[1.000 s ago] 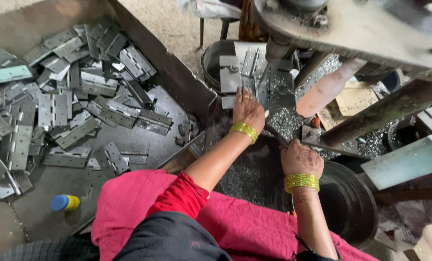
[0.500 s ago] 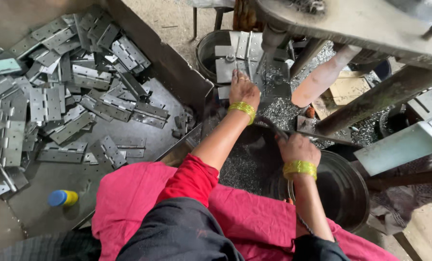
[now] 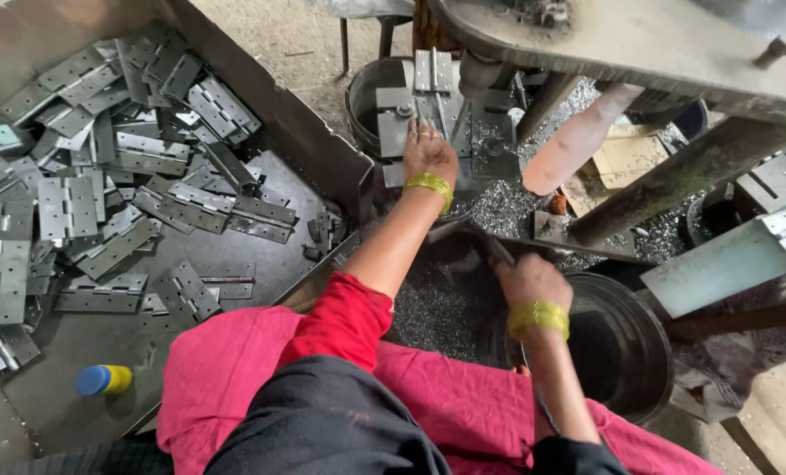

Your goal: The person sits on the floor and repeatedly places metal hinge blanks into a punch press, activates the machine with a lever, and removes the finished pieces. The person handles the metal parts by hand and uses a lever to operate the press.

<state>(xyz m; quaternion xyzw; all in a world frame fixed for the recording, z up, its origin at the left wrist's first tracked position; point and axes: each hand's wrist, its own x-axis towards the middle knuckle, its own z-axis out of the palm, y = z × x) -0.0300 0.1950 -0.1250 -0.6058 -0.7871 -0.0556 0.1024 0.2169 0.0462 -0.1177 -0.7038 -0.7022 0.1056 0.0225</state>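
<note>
My left hand (image 3: 428,151) reaches forward and holds a grey metal hinge (image 3: 432,81) upright on the press bed (image 3: 393,132), fingers closed on its lower end. My right hand (image 3: 527,280), with a gold bangle at the wrist, is closed on a dark lever handle (image 3: 497,252) close to my lap. A red sleeve covers my left upper arm, and pink cloth lies over my knees.
A large metal tray (image 3: 305,132) at the left holds several loose hinges (image 3: 120,202). A blue-and-yellow bottle (image 3: 103,380) lies at its near end. Metal chips (image 3: 428,308) litter the space below the press. A dark round tub (image 3: 622,343) stands at the right, beneath slanted machine beams (image 3: 674,176).
My left hand has moved farther forward with the hinge onto the press bed. My right hand has stayed on the lever. The view has shifted slightly.
</note>
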